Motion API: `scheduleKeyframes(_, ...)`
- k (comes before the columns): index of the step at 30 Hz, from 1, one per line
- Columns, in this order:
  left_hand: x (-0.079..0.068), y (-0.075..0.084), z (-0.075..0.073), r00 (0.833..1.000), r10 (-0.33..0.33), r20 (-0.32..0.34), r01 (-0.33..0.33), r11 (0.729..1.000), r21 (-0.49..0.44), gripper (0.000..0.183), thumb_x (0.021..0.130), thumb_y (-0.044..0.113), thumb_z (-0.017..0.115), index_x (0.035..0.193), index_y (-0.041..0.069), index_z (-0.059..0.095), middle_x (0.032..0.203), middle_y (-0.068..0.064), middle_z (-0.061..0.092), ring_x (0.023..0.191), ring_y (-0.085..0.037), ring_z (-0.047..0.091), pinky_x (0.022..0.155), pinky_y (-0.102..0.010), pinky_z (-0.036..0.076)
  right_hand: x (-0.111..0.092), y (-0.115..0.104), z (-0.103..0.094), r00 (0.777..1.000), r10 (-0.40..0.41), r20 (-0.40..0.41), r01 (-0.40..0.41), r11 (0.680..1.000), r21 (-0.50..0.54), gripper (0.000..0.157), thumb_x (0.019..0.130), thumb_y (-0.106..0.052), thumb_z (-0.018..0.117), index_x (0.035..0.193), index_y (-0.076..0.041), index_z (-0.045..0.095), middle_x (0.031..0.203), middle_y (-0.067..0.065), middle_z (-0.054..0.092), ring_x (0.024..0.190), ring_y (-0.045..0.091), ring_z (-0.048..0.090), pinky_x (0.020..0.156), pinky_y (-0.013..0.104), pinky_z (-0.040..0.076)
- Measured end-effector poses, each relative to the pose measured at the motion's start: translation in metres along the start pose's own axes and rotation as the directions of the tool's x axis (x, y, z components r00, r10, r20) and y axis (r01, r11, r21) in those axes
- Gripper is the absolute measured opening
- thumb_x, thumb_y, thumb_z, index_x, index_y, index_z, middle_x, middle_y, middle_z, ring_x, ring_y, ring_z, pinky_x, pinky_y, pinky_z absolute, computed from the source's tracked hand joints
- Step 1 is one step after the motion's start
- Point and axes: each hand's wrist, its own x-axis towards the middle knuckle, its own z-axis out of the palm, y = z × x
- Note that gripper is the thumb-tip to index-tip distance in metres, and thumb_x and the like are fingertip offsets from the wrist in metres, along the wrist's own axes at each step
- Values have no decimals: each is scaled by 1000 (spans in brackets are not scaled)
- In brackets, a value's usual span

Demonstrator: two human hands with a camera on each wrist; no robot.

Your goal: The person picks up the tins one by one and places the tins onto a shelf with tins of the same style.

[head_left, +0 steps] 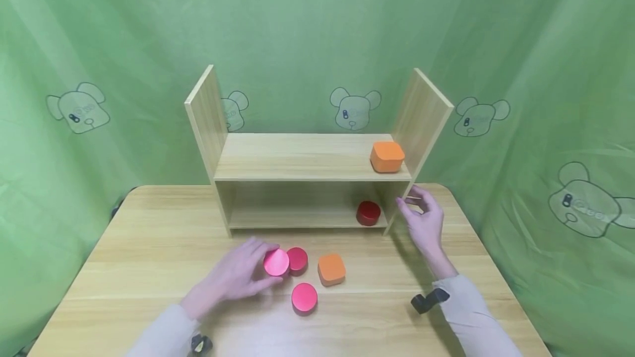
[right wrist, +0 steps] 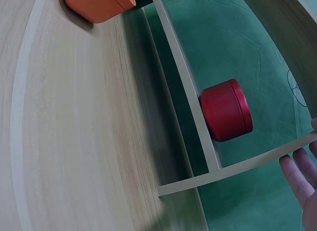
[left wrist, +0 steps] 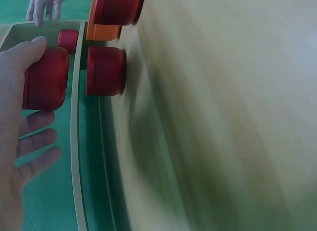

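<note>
The left hand [head_left: 235, 271] pinches a round pink tin [head_left: 276, 263] between thumb and fingers, above the table [head_left: 124, 269], in front of the left half of the shelf's [head_left: 297, 156] front edge. The tin sits at the fingertips, lid up, axis near vertical. The right hand [head_left: 425, 222] grips the right side panel [head_left: 425, 117]

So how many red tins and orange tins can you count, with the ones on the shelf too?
Round red tins: 4
Rounded-square orange tins: 2
Total: 6
</note>
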Motion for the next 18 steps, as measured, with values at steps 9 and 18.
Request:
scheduleKeyframes(9,24,0,4,999,-23,37,23,1000,12,62,81,60,68,125,18,57,108,7,63,99,-8,58,87,-27,56,0,0,0,1000,-11,3,11,1000,1,39,81,2,73,119,2,63,104,-2,67,87,6,65,69,17,58)
scheduleKeyframes(18,45,1,12,995,-77,64,78,997,-12,65,82,63,64,128,18,56,116,5,64,108,-12,60,91,-31,56,0,0,0,1000,-10,-2,10,1000,-2,39,81,2,73,119,2,63,104,-1,67,86,5,65,67,16,58)
